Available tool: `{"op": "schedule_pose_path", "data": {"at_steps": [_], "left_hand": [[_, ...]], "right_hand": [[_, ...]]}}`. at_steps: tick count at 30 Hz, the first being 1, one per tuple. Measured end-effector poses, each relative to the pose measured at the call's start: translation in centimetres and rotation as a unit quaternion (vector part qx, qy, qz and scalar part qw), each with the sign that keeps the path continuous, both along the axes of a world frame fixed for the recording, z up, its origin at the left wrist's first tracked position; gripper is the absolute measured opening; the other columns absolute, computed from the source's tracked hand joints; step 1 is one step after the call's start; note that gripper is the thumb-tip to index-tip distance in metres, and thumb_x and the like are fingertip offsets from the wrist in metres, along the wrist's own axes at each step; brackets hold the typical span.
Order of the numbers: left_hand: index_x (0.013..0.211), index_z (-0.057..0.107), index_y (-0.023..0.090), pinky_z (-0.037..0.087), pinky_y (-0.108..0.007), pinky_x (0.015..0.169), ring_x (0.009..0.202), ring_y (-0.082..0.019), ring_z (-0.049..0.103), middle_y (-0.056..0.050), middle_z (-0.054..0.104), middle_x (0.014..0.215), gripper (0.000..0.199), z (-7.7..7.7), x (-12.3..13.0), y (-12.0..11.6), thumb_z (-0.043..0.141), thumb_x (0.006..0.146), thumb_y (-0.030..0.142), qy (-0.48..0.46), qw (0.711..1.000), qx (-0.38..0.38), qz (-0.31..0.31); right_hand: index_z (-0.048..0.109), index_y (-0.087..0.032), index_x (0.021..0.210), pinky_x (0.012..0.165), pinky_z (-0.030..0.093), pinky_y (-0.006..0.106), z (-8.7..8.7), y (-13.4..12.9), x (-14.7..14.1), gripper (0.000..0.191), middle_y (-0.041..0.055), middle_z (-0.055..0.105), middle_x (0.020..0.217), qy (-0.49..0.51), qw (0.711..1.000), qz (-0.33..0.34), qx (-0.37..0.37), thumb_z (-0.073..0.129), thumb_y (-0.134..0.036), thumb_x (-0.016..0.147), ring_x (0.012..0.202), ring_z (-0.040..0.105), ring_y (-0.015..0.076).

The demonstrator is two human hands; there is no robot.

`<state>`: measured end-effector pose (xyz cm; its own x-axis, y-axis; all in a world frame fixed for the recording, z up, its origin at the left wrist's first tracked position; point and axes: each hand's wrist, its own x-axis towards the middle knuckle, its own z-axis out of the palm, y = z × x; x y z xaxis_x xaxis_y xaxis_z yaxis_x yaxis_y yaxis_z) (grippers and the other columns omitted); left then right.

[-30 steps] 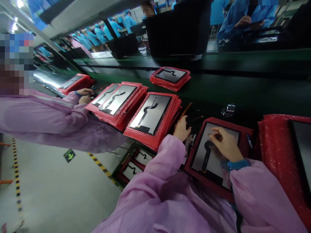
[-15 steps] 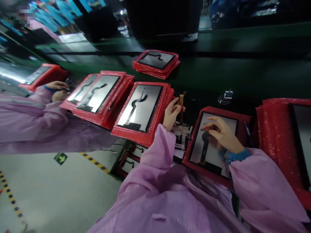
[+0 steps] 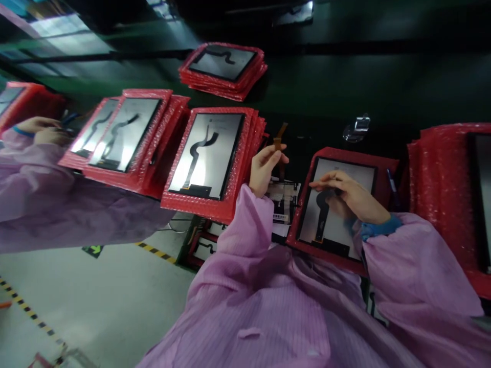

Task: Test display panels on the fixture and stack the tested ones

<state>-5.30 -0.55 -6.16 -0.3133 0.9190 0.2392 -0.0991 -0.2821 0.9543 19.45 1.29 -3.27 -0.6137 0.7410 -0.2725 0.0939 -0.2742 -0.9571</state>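
Note:
My left hand (image 3: 264, 168) pinches an orange-brown flex cable (image 3: 280, 138) between thumb and fingers, and the cable's tip sticks up above them. Just below that hand lies a small fixture or board with a barcode label (image 3: 283, 202); I cannot make out which it is. My right hand (image 3: 351, 195) hovers over a display panel (image 3: 307, 225), its fingertips drawn together near the panel's left edge. Whether they hold something small cannot be seen. The panel lies on a red bubble-wrap bag (image 3: 383, 179), with a black curved flex cable (image 3: 321, 220) on its face.
Left of me is a stack of bagged panels (image 3: 209, 153), with another stack (image 3: 130, 128) beyond it. One more stack (image 3: 226, 69) sits behind. Tall red bags (image 3: 441, 194) stand at right, near a pen (image 3: 393, 186). A co-worker's hands (image 3: 46, 130) are at far left.
The camera view has shifted, so the bench sits higher in the picture. My right hand's spread fingers have come together. My left hand keeps its pinch on the flex cable.

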Motion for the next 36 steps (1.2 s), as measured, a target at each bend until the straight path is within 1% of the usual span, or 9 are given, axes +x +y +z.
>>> {"op": "schedule_pose_path", "data": {"at_steps": [2,4,8,13,16,20,26,30,36], "left_hand": [[0.103,0.073,0.024,0.051,-0.025,0.068,0.068,-0.011,0.064,0.002,0.068,0.073,0.030,0.0,0.0,-0.1,0.074,0.085,0.048,0.006,1.000,0.013,-0.003],[0.093,0.073,0.023,0.052,-0.026,0.070,0.070,-0.011,0.065,0.002,0.068,0.074,0.026,0.2,0.0,-0.2,0.069,0.089,0.049,0.014,1.000,0.020,-0.001],[0.075,0.069,0.021,0.051,-0.027,0.067,0.068,-0.012,0.064,0.000,0.068,0.074,0.037,0.8,0.3,-0.6,0.062,0.093,0.052,0.059,0.998,0.013,-0.002],[0.091,0.075,0.020,0.050,-0.030,0.069,0.067,-0.014,0.063,-0.001,0.069,0.072,0.038,1.3,0.9,-1.2,0.063,0.090,0.057,0.157,0.987,-0.004,-0.029],[0.092,0.074,0.020,0.050,-0.031,0.073,0.069,-0.014,0.064,-0.002,0.069,0.073,0.036,1.3,1.0,-1.3,0.061,0.093,0.053,0.190,0.979,-0.008,-0.067],[0.078,0.068,0.019,0.048,-0.032,0.074,0.074,-0.016,0.063,-0.004,0.069,0.078,0.037,1.4,1.0,-1.3,0.056,0.096,0.049,0.262,0.960,0.026,-0.098],[0.068,0.057,0.020,0.043,-0.040,0.088,0.072,-0.017,0.058,-0.002,0.063,0.071,0.040,1.5,1.1,-1.5,0.046,0.098,0.044,0.397,0.908,0.064,-0.115],[0.072,0.063,0.021,0.040,-0.040,0.095,0.071,-0.016,0.059,0.000,0.066,0.071,0.033,1.1,1.2,-1.5,0.048,0.096,0.038,0.434,0.891,0.051,-0.122],[0.075,0.065,0.022,0.035,-0.042,0.100,0.071,-0.016,0.060,0.001,0.067,0.071,0.024,1.1,1.9,-1.7,0.050,0.090,0.032,0.465,0.872,0.028,-0.148]], "right_hand": [[0.064,-0.024,0.095,0.089,0.051,0.041,0.0,0.0,-0.1,0.020,0.0076,0.074,0.113,0.016,1.000,0.015,-0.003,0.050,-0.036,0.089,0.109,0.064,0.0255],[0.067,-0.023,0.093,0.091,0.049,0.041,-0.1,0.0,-0.1,0.024,0.0080,0.073,0.115,0.028,0.999,0.037,0.006,0.047,-0.036,0.091,0.110,0.063,0.0256],[0.065,-0.023,0.092,0.095,0.046,0.042,0.0,-0.3,-0.2,0.027,0.0076,0.071,0.118,0.044,0.996,0.071,0.009,0.043,-0.037,0.093,0.113,0.061,0.0254],[0.059,-0.023,0.089,0.102,0.044,0.047,0.1,-0.6,-0.3,0.016,0.0076,0.069,0.119,0.036,0.996,0.077,0.001,0.050,-0.038,0.089,0.115,0.059,0.0252],[0.057,-0.024,0.092,0.101,0.045,0.046,0.2,-0.6,-0.4,0.015,0.0062,0.067,0.119,0.004,0.994,0.091,0.063,0.058,-0.039,0.088,0.108,0.061,0.0225],[0.059,-0.024,0.092,0.098,0.047,0.044,0.3,-0.7,-0.8,0.024,0.0069,0.068,0.112,-0.043,0.981,0.113,0.152,0.061,-0.047,0.088,0.107,0.061,0.0239],[0.046,-0.024,0.076,0.090,0.044,0.046,0.3,-1.1,-1.3,0.038,0.0079,0.062,0.093,-0.100,0.941,0.135,0.294,0.039,-0.054,0.097,0.093,0.056,0.0246],[0.038,-0.025,0.075,0.087,0.042,0.045,0.2,-1.3,-1.3,0.032,0.0055,0.055,0.084,-0.074,0.923,0.154,0.344,0.027,-0.041,0.100,0.085,0.049,0.0224],[0.042,-0.024,0.078,0.091,0.041,0.046,-0.2,-1.1,-1.3,0.018,0.0082,0.061,0.097,-0.107,0.904,0.119,0.396,0.040,-0.028,0.095,0.096,0.051,0.0242]]}}
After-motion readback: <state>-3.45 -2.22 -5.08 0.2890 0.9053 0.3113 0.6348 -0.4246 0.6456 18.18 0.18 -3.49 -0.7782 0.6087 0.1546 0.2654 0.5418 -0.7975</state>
